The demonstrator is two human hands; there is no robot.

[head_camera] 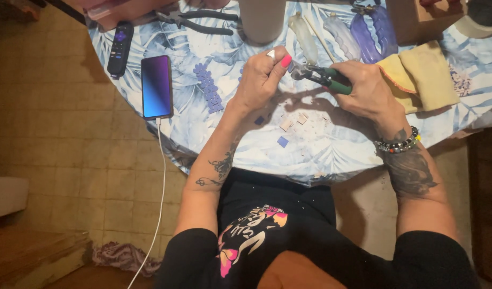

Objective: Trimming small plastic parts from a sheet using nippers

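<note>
Remote control (pixel 119 47): a black remote is laid at the far left edge of the table.
Phone (pixel 157 86): a dark phone with a blue-purple screen is laid just right of the remote; a white cable (pixel 161 176) is plugged into its near end and is hung down off the table edge.
Table (pixel 331 144): it is covered by a cloth printed with pale blue leaves.
Purple strip (pixel 209 87): a lilac strip of small pieces is laid right of the phone, near the left hand.
Pliers (pixel 197 21): black-handled pliers are laid at the far side, apart from both hands.
Left hand (pixel 262 77): the fingers are curled and pinched around a small piece (pixel 271 53) that is mostly hidden; the thumbnail is painted pink. The piece is held against the head of the nippers.
Cup (pixel 262 18): a pale cylinder is stood at the far edge, beyond the left hand; its contents cannot be seen.
Tile bits (pixel 285 124): small beige and blue squares are scattered on the cloth below and between the hands.
Nippers (pixel 321 76): a green-handled tool is held between the two hands, its metal head pointed left.
Right hand (pixel 363 88): it is closed around the green handles; a beaded bracelet (pixel 398 143) is worn on the wrist.
Glass shapes (pixel 342 35): clear and purple long pieces are laid at the far side, beyond the right hand.
Yellow cloth (pixel 422 75): it is folded just right of the right hand.
Box (pixel 417 18): a brown cardboard box is stood at the far right; what is in it cannot be told.
</note>
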